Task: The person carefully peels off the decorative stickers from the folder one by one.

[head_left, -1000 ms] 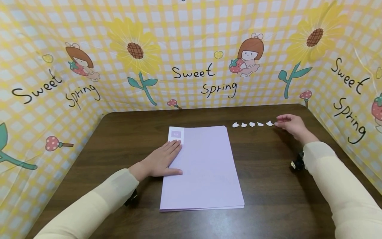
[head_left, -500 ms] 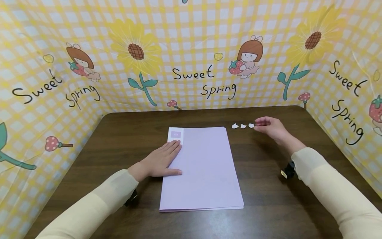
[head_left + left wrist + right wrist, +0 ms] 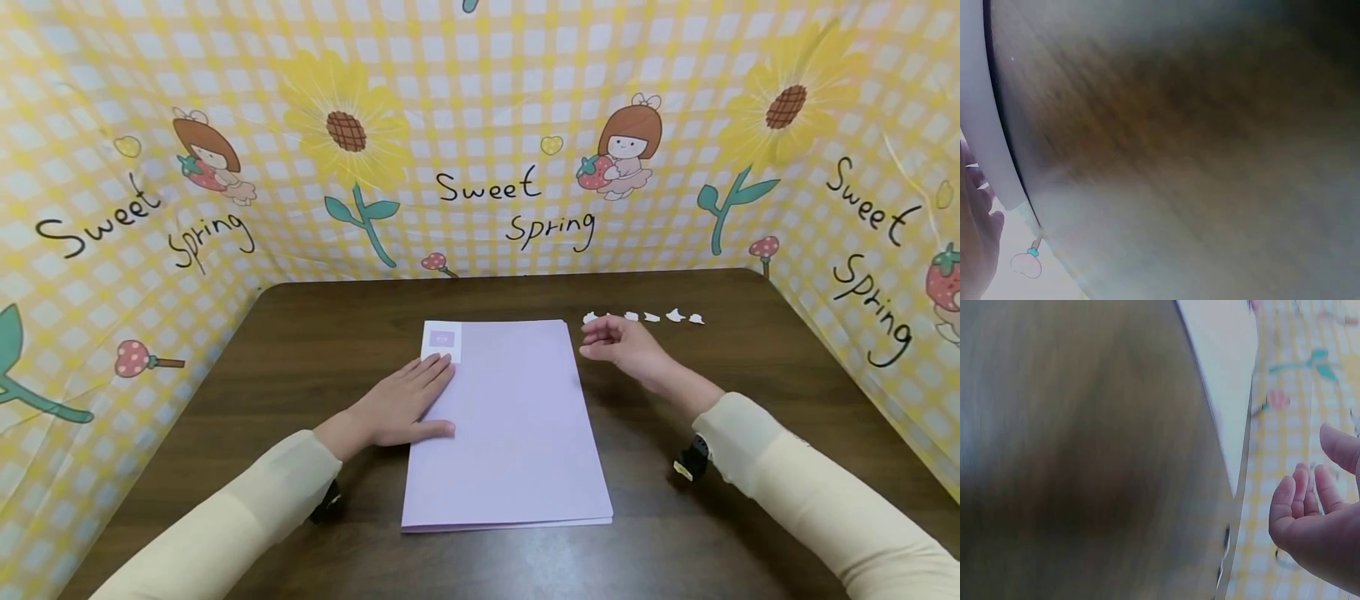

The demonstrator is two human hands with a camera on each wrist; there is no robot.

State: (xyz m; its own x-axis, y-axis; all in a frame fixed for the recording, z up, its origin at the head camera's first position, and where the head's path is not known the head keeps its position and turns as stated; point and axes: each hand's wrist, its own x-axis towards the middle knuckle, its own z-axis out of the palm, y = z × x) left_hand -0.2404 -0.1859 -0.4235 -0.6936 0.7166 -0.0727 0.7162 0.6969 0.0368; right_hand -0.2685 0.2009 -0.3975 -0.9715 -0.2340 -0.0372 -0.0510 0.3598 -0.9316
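A lilac folded sheet [image 3: 521,433] lies on the brown table, its layers showing along the front edge. At its far left corner is a white label [image 3: 442,328] with a lilac square. My left hand [image 3: 401,404] rests flat on the sheet's left side, fingertips at the label's lower edge. Just off the sheet's far right corner is my right hand [image 3: 630,348], fingers loosely bent, thumb apart and nothing between them. Small white paper scraps [image 3: 675,316] form a row behind it; the hand partly covers the leftmost ones. In the right wrist view the right hand [image 3: 1316,519] shows with parted thumb.
The brown table [image 3: 300,325] is bounded at the back and sides by a yellow checked cloth [image 3: 487,100] printed with flowers and figures. Dark cameras sit on both wrists, the right one [image 3: 692,458] hanging below its cream sleeve.
My right hand has moved left and a little nearer, from the scrap row's right end to the sheet's far right corner, uncovering the rightmost scraps. The left hand has stayed in place.
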